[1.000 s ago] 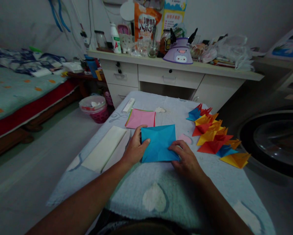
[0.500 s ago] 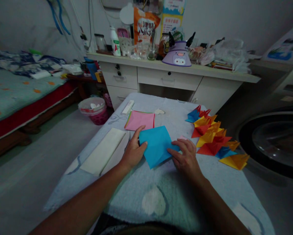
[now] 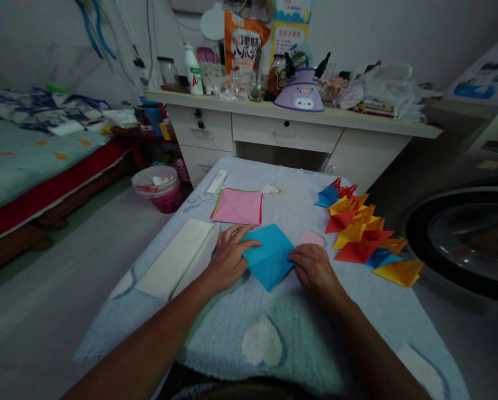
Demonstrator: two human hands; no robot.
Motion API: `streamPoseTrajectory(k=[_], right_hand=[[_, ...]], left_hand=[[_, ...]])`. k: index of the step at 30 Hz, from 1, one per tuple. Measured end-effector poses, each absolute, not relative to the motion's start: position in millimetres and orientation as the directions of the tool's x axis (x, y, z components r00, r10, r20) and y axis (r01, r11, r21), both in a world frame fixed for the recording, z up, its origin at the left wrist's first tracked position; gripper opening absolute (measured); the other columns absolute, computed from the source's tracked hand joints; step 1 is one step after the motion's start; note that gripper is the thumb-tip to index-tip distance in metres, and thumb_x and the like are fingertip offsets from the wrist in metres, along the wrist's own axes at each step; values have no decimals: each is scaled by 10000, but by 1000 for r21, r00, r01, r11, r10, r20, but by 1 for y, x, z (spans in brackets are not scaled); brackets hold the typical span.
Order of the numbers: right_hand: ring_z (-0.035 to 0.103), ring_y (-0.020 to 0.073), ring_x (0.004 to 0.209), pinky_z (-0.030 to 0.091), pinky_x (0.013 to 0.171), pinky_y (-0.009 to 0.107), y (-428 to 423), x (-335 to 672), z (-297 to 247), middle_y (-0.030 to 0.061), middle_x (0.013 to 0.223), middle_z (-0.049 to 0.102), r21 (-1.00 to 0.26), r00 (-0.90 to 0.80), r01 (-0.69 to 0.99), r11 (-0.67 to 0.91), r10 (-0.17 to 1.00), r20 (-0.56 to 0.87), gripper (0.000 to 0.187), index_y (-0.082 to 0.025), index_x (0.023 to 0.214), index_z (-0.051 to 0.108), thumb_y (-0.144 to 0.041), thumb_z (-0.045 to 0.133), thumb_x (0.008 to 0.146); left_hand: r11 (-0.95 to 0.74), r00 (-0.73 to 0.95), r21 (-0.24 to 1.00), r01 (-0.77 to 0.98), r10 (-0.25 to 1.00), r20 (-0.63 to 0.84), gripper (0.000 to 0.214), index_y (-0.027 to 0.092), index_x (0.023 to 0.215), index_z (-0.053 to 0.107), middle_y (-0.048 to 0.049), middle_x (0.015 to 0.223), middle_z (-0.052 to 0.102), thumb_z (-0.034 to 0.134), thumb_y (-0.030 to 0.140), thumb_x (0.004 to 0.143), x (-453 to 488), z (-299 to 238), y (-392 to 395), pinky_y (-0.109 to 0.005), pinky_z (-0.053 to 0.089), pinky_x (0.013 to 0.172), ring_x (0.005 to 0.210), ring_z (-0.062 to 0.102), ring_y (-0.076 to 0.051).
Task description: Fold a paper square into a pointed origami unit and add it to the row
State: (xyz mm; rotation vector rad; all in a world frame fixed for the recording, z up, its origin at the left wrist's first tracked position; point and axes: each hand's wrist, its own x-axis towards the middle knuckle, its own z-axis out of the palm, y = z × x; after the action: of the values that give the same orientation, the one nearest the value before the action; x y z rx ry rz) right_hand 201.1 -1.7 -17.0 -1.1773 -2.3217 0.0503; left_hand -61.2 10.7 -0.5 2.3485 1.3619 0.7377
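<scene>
A blue square of paper (image 3: 269,256) lies turned like a diamond on the towel-covered table (image 3: 273,328). My left hand (image 3: 229,256) rests on its left corner with the fingers stretched flat over the paper. At the right corner my right hand (image 3: 313,266) presses down, fingers curled together on the paper's edge. A stack of pink and other coloured sheets (image 3: 238,206) lies just beyond the blue paper. A small pink scrap (image 3: 313,238) shows beside my right hand.
Several folded red, yellow and blue paper shapes (image 3: 363,233) lie in a row at the right. A white folded sheet (image 3: 176,256) and a white stick (image 3: 217,181) lie at the left. Beyond stand a cluttered desk (image 3: 298,119), a pink bin (image 3: 159,186), a bed (image 3: 24,161).
The blue paper has been turned from lying square to standing on a corner. Both hands have moved with it and closed in on its left and right corners.
</scene>
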Motion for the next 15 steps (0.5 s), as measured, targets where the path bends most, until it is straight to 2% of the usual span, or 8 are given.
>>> streamPoseTrajectory(k=[3, 6, 10, 15], right_hand=[[606, 243, 983, 415, 928, 449, -1, 203, -18, 89, 1016, 719, -272, -481, 734, 623, 759, 438, 271, -195, 1014, 711, -137, 481, 882], [607, 241, 989, 410, 933, 438, -1, 205, -18, 87, 1019, 719, -286, -477, 734, 617, 767, 430, 265, -190, 1017, 700, -130, 479, 884], [599, 238, 993, 400, 937, 433, -2, 205, -17, 94, 1025, 713, -299, -481, 733, 612, 776, 409, 273, -181, 1026, 694, -123, 471, 879], [547, 275, 1047, 363, 945, 465, -6, 198, -15, 112, 1112, 667, -263, -483, 776, 573, 809, 336, 374, -193, 1177, 659, -136, 561, 821]], left_hand=[[-566, 546, 488, 664, 814, 200, 701, 263, 1231, 598, -28, 1481, 448, 469, 19, 587, -63, 3, 10, -598, 166, 1133, 1413, 244, -301], [-585, 553, 428, 689, 806, 212, 749, 276, 1279, 571, -52, 1515, 398, 507, 24, 576, -64, 3, 8, -637, 116, 1126, 1425, 225, -331], [-628, 554, 308, 714, 777, 301, 550, 334, 1186, 648, -50, 1528, 379, 637, 111, 684, -64, -1, 7, -691, 64, 1094, 1422, 215, -384], [-693, 584, 209, 690, 704, 404, 264, 329, 950, 719, 1, 1302, 630, 679, 145, 764, -61, -10, 11, -684, -21, 1093, 1373, 340, -353]])
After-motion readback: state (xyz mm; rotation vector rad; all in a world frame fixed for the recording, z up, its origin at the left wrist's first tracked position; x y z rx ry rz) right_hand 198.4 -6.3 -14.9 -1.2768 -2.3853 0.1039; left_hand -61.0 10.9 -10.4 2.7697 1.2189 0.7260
